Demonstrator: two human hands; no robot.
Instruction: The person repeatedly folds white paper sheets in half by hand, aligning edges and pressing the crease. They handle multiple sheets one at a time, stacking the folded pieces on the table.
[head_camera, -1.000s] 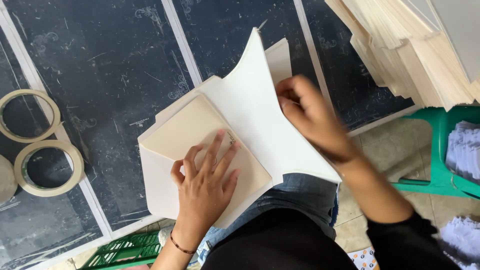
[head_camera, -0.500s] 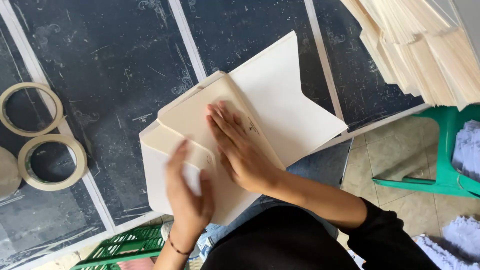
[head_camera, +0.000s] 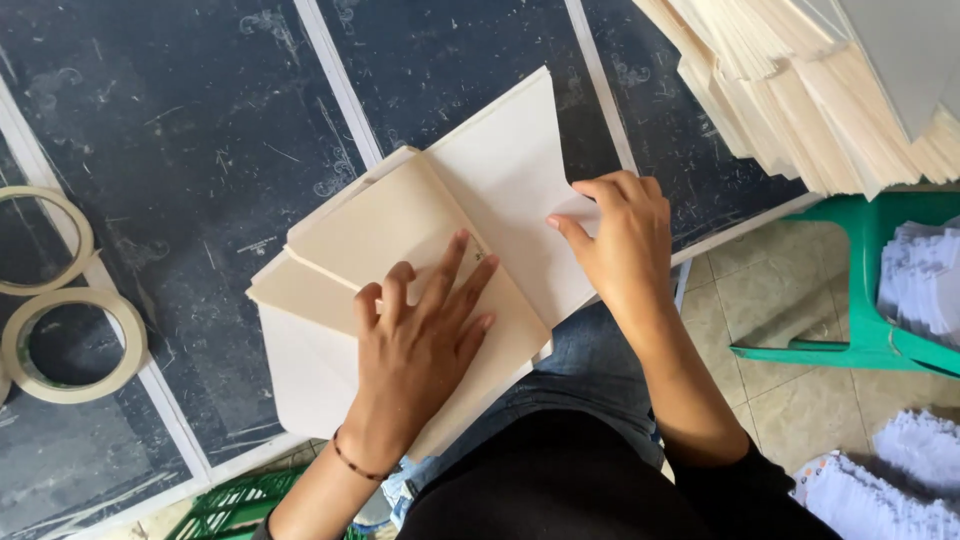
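A cream paper block (head_camera: 390, 230) lies on a white cover sheet (head_camera: 500, 170) on the dark scratched table (head_camera: 200, 120). My left hand (head_camera: 420, 340) presses flat on the cream block, fingers spread. My right hand (head_camera: 615, 235) pinches the right edge of the white cover sheet, lifting that flap a little beside the block.
Two rolls of masking tape (head_camera: 70, 345) lie at the table's left edge. A tall stack of cream sheets (head_camera: 810, 90) sits at the top right. A green plastic stool (head_camera: 870, 300) holds white paper bundles (head_camera: 925, 280). A green crate (head_camera: 240, 505) stands below the table.
My right hand moved off the cream block to the white flap's right edge. My left hand shifted onto the middle of the block. The raised flap came down flatter.
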